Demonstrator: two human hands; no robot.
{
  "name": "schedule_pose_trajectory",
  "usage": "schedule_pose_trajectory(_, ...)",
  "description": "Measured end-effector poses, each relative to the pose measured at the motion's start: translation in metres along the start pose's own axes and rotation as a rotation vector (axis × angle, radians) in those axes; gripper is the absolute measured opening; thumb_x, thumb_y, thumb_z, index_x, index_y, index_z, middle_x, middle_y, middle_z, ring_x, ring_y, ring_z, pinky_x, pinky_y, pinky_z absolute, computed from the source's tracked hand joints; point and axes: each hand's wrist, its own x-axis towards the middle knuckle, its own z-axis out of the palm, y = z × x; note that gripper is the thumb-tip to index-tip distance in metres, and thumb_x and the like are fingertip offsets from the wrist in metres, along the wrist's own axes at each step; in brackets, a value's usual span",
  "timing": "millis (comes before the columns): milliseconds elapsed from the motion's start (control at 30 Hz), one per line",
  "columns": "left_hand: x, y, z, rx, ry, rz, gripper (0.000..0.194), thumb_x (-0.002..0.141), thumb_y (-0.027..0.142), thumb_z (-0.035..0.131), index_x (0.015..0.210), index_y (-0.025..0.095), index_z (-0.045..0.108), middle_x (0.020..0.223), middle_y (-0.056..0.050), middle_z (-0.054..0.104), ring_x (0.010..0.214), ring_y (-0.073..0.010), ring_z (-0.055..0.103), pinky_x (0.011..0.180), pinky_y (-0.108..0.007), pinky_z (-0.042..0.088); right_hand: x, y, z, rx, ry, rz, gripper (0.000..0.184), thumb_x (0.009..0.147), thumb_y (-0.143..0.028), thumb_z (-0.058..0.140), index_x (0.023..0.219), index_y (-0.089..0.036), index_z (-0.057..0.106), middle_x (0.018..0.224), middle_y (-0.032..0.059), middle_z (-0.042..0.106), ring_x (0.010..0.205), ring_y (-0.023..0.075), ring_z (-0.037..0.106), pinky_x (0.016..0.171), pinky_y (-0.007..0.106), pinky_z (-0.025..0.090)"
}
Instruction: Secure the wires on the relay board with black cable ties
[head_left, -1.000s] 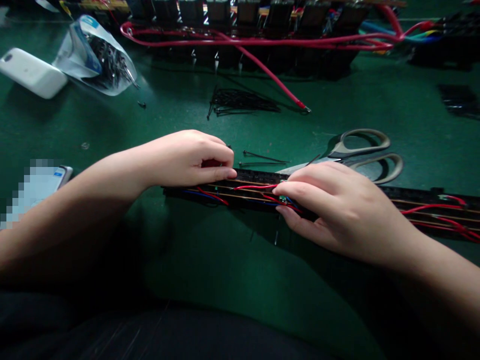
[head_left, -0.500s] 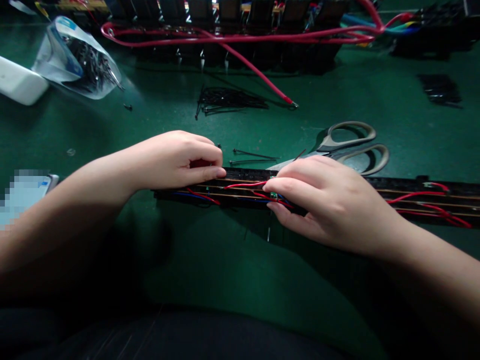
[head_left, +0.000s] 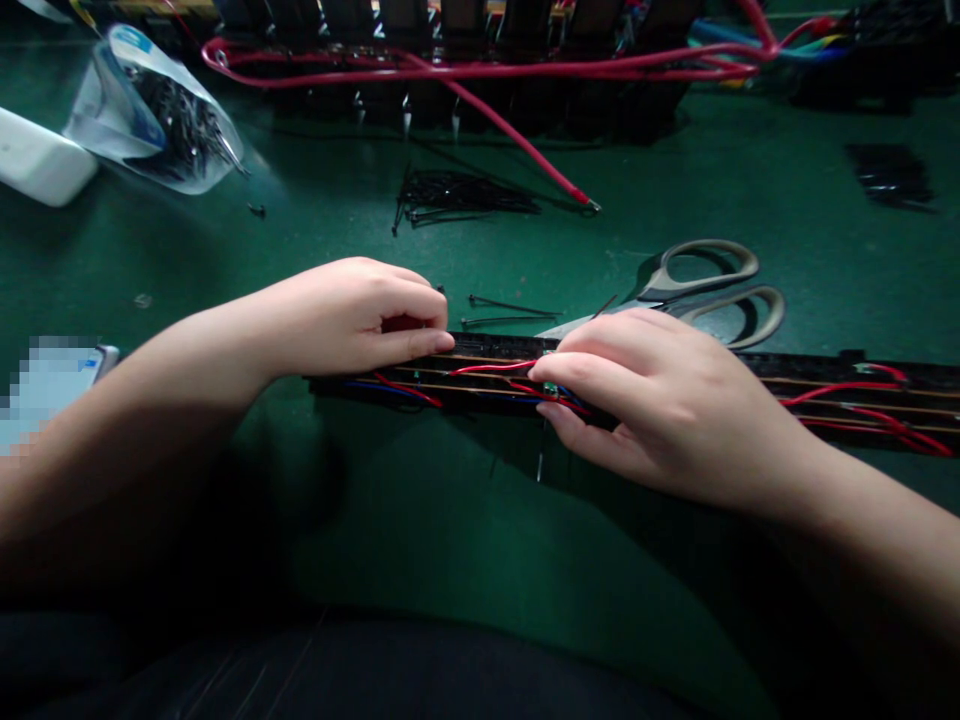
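Observation:
A long black strip [head_left: 495,350] carrying red and blue wires lies sideways in front of me. My left hand [head_left: 375,318] grips its far edge near the left end, thumb on top and fingers curled behind. Across the strip, my right hand [head_left: 645,390] is closed on it from above, fingers on the far side and thumb at the near edge. A small green circuit board [head_left: 551,388] shows beside my right fingertips. One thin cable tie [head_left: 540,462] end sticks out below the strip there. My right palm hides part of the strip.
Scissors [head_left: 769,300] lie just behind my right hand. Two loose cable ties [head_left: 510,320] and a cable tie pile [head_left: 465,195] are beyond the strip. A plastic bag [head_left: 161,120] and a phone [head_left: 56,395] lie left; a red cable [head_left: 525,150] hangs from equipment behind.
Both hands keep their places on the strip. The view has shifted very slightly; nothing was taken hold of or let go.

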Motion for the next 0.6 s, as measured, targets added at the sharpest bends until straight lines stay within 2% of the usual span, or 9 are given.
schedule_pose_trajectory(600,0.0006,0.0006,-0.0007,0.006,-0.004,0.005,0.034,0.098,0.041,0.054,0.074,0.019,0.066,0.072,0.001,0.063,0.065,-0.0106,0.055,0.062,-0.023,0.038,0.0001,-0.0006,0.0010,-0.010,-0.006,-0.004,0.012,0.100,-0.023,0.057,0.103,-0.016,0.067,0.094,0.0094,0.073,0.079,0.0228,0.066,0.072,0.034,0.049)
